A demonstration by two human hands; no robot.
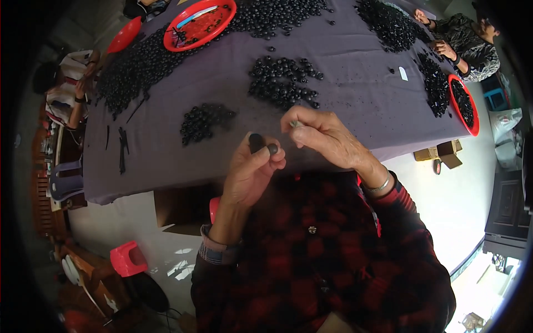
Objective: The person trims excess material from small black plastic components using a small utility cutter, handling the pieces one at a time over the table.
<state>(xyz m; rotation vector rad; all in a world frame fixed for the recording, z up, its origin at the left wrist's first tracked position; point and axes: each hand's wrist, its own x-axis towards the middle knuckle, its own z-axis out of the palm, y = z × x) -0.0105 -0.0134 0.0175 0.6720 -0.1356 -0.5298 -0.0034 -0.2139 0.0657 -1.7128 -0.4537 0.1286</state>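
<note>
We are wearing a red and black plaid shirt (311, 261), nearest to the camera. Our left hand (250, 175) is rising from the sleeve and pinching two small dark pieces (262, 145) between thumb and fingertips, just above the near table edge. Our right hand (325, 136) is hovering just beside it, to the right, with thumb and forefinger pressed together on a tiny pale object (295, 124); we cannot tell what it is. A metal bangle (378, 186) is circling the right wrist.

Beyond the hands, small piles of black beads (283, 80) are lying on the grey tablecloth (355, 72). Farther left, a larger spread of beads (139, 69) is reaching toward a red plate (199, 25). At the far right, another person's hands (444, 49) are working near a second red tray (465, 105).
</note>
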